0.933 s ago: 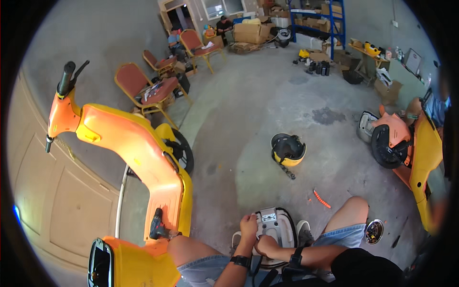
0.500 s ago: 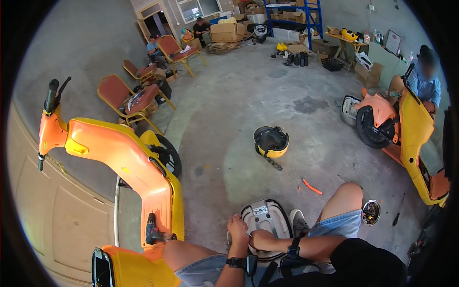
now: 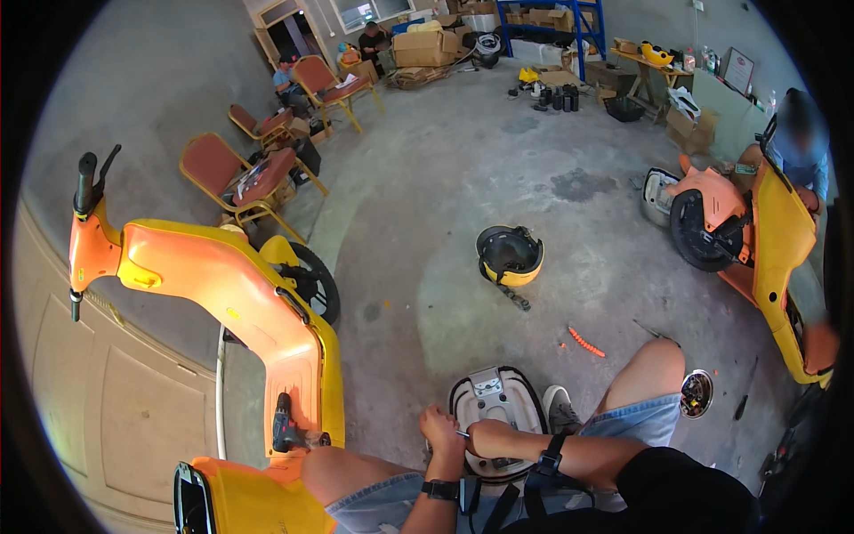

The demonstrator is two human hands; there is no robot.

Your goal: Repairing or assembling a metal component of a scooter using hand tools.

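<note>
An upturned scooter seat (image 3: pixel 513 393), its pale underside fitted with a metal hinge plate (image 3: pixel 487 386), lies on the floor between my legs. Over its near left part my two hands are close together. My left hand (image 3: pixel 438 427) is closed, fingers curled, at one end of a thin light-coloured rod (image 3: pixel 462 433). Closed as well, my right hand (image 3: pixel 489 439) grips the rod from the other side. Only a short piece of it shows between the hands, so I cannot tell what kind of tool or part it is.
An orange-yellow scooter (image 3: pixel 267 307) stands at left, a cordless drill (image 3: pixel 283 427) on its footboard. Ahead lie a yellow helmet (image 3: pixel 510 255) and an orange strip (image 3: pixel 587 343). A metal bowl of small parts (image 3: pixel 696 393) sits right. Another person (image 3: pixel 801 156) is beside a second scooter (image 3: pixel 772 258).
The rod between my hands shows at a slightly different angle. My hands stay together over the seat. The view has shifted a little, moving the surroundings slightly in the picture.
</note>
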